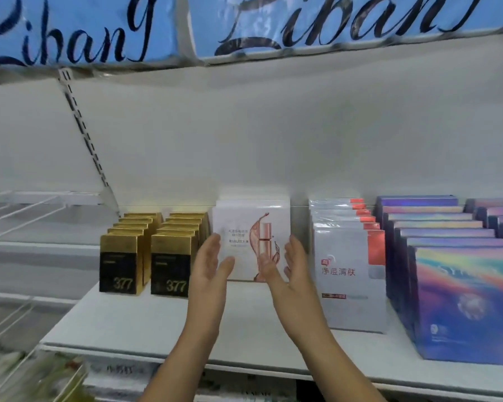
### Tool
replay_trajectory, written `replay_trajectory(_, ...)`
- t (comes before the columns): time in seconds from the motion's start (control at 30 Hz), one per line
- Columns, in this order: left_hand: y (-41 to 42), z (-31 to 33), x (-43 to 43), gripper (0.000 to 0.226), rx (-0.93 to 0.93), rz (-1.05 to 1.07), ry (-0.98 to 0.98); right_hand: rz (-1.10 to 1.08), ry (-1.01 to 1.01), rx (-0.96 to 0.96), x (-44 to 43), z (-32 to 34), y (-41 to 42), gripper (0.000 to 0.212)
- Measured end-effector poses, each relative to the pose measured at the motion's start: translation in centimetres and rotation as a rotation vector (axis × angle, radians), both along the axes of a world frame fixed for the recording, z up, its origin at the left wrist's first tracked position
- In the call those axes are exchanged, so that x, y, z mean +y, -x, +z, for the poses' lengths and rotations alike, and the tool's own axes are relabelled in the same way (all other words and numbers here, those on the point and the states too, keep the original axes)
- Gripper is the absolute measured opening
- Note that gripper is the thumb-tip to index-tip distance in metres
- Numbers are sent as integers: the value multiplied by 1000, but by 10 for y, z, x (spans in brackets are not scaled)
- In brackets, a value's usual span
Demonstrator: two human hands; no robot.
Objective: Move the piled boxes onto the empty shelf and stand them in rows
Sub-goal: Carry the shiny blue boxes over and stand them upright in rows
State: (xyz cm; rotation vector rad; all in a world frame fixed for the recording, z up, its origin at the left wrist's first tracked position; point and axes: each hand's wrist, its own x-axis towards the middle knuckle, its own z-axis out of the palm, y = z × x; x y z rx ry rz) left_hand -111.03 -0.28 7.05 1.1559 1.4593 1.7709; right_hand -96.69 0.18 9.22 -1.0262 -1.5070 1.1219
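A white shelf [145,323] with a smooth, flat board fills the near view, and two bare forearms reach over its front edge. The left hand [211,265] and the right hand [288,271] stand upright, palms facing each other, fingers straight and close together. They grip nothing. They lie at the two sides of the front white box [244,224], with both thumbs before its face; whether they press it I cannot tell. This box is glossy, with a pink bottle picture, and it stands upright in a short row in the middle of the shelf. To the left stand two rows of shiny gold boxes [122,262] with black lower halves. To the right is a row of grey boxes [349,285] with red corners, then rows of rainbow boxes [462,300]. Wire racks [18,216] are at far left. Behind is a plain white wall [244,140], and above lie blue packs [331,21] with dark script letters.
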Motion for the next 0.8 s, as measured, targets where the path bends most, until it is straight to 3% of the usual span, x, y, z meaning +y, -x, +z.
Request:
replay_trajectory(0.1,12,-3,11,51,-35,8,49,-56,43,-44,11,-10,11,82)
replay_trajectory(0.33,34,-20,49,60,122,-65,180,-173,81,-94,40,-21,41,85)
replay_trajectory(0.57,50,-25,79,45,42,-122,216,-468,64,-50,67,-35,62,85)
replay_trajectory(0.63,50,-25,81,43,26,-127,215,-486,101,10,75,-36,64,75)
replay_trajectory(0.73,49,-27,85,41,-16,-130,188,-515,158,70,85,-41,65,38)
replay_trajectory(0.8,48,-28,87,42,-33,-132,170,-522,141,58,86,-44,63,26)
